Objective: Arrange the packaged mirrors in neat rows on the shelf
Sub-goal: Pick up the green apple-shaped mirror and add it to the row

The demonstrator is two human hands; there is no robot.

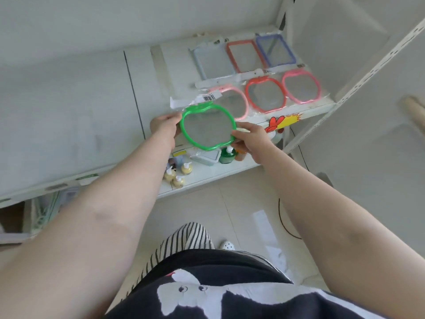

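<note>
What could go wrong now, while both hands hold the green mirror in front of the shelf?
1. The left hand and right hand grip only the rim of the green mirror, which hangs off the shelf above the bottles; a slip may drop it on them.
2. Its place seems to be beside the pink mirror, whose wrapper it already overlaps; sliding in may push the front row crooked.

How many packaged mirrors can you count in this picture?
7: green held in both hands; front shelf row pale pink, red, pink; back row light blue, red, blue. None seems hidden.
</note>
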